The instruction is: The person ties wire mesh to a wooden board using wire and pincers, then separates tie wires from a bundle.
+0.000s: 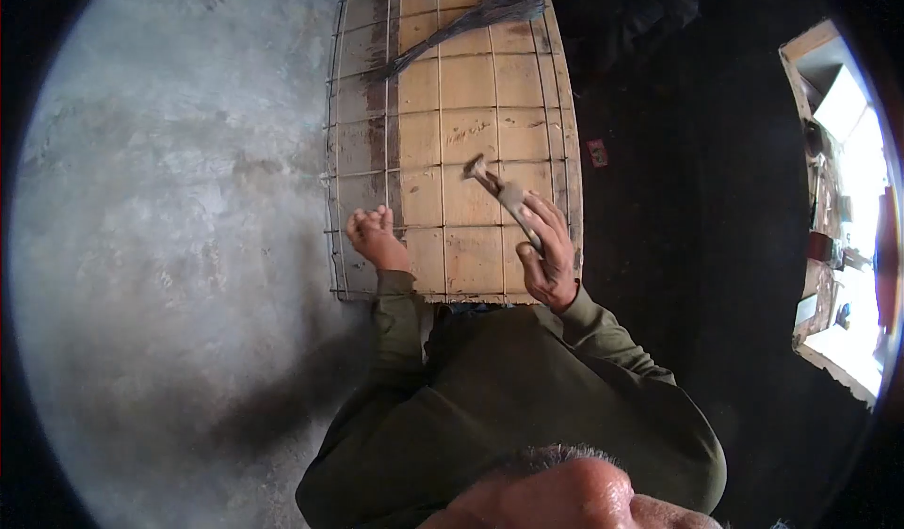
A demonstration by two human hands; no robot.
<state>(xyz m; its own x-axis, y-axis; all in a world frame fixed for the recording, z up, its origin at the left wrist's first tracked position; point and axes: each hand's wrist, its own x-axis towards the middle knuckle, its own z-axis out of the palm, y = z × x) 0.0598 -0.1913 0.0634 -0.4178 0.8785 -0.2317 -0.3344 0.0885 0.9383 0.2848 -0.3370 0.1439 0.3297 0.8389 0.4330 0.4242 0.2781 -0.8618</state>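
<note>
My right hand (549,251) is closed around the handles of a pair of pincers (508,197), whose head points up and left over the board. On the left side, my left hand (379,237) has its fingers curled beside a crossing of the metal rods. Whatever it may pinch is too small to make out. Beneath both hands, a grid of thin metal rods (441,185) lies over a wooden board (421,143). A looped bundle of dark wire (476,16) rests across the far part of the grid.
A grey, rough wall or floor surface (179,171) borders the board on the left. Dark ground lies to the right, with a small red packet (597,152) on it. At the far right a bright opening (847,209) shows several objects.
</note>
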